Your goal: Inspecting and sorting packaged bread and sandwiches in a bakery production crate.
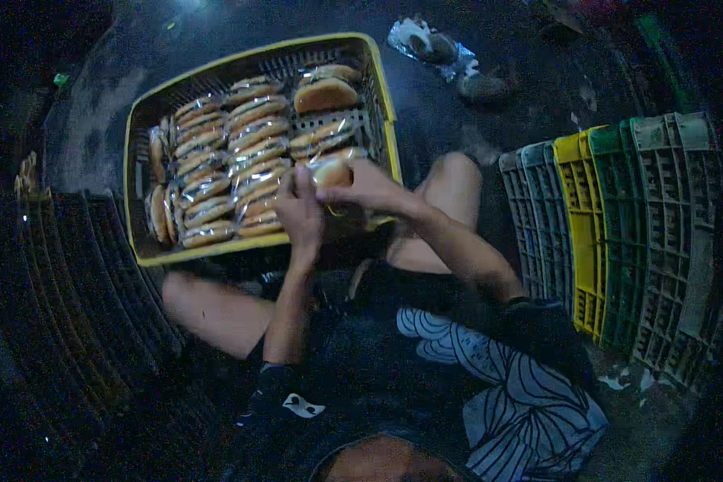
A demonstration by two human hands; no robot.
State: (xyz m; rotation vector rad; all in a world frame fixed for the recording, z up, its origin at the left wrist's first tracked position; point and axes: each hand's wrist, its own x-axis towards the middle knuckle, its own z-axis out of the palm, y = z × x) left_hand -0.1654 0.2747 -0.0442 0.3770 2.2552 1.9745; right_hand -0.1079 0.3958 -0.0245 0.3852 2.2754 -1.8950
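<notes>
A round golden bun [331,173] is between my two hands over the near right part of a yellow-rimmed plastic crate [249,246]. My left hand [300,213] pinches its left side, fingertips pointing up. From the right, my right hand [369,186] wraps round its other edge, with the thumb toward the left hand. Motion blurs both hands a little, so I cannot tell whether this bun is in plastic. Rows of buns in clear wrappers [257,128] stand packed on edge in the crate, and a larger bun [326,95] leans near its far right corner.
My bent legs [217,312] flank the crate's near side. Grey, yellow and green crates [582,233] stand in a row at the right. Dark crates [88,297] line the left. Beyond the crate, a crumpled clear plastic bag [432,46] lies on the dark floor.
</notes>
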